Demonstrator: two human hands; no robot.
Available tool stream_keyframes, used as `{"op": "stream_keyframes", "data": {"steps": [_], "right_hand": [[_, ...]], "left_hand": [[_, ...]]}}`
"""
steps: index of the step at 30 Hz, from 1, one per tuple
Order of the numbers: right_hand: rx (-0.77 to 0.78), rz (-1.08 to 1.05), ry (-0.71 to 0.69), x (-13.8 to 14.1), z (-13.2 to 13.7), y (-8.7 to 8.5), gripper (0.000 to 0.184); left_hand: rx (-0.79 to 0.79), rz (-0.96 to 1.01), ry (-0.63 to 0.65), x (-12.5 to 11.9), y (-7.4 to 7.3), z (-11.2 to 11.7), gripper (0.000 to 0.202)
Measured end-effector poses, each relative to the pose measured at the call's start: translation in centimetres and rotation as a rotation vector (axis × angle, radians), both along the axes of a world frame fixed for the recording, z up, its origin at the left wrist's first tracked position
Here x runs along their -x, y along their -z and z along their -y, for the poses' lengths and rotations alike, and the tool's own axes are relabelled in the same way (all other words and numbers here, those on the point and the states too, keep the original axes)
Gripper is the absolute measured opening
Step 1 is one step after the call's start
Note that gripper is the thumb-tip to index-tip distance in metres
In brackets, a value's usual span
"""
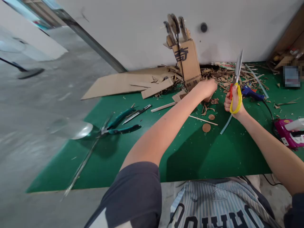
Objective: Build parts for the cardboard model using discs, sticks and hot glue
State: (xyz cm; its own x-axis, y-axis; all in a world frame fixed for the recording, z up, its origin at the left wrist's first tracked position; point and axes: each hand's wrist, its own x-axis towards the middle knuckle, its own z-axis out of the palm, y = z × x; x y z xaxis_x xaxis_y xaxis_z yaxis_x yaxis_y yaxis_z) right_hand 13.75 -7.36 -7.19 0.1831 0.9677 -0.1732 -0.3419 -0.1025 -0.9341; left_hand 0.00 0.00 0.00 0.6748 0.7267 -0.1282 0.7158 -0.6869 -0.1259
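Note:
My right hand (pixel 234 100) grips a pair of scissors (pixel 237 72) with yellow and red handles, blades pointing up. My left hand (pixel 209 88) is curled beside the foot of an upright cardboard structure (pixel 190 63), which has finger-like pieces on top and a dark cord down its front. The left fingertips are mostly hidden, so I cannot make out what they hold. Cardboard scraps (pixel 225 80) lie behind both hands. In front of the left hand are two small cardboard discs (pixel 206 127) and a thin pale strip (pixel 203 120).
The green tabletop (pixel 147 148) bears teal-handled pliers (pixel 118 122), a utility knife (pixel 137 114) and flat cardboard (pixel 114 84) on the left. A blue glue gun (pixel 252 92) and a magenta power strip (pixel 286 133) are at the right. A white wall (pixel 133 34) stands behind.

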Motion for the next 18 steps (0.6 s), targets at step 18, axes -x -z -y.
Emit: {"op": "stream_keyframes", "data": {"steps": [18], "right_hand": [[-0.004, 0.043, 0.000, 0.1, 0.2, -0.4, 0.069]], "left_hand": [[-0.013, 0.086, 0.114, 0.4, 2.5, 2.4, 0.030]]}}
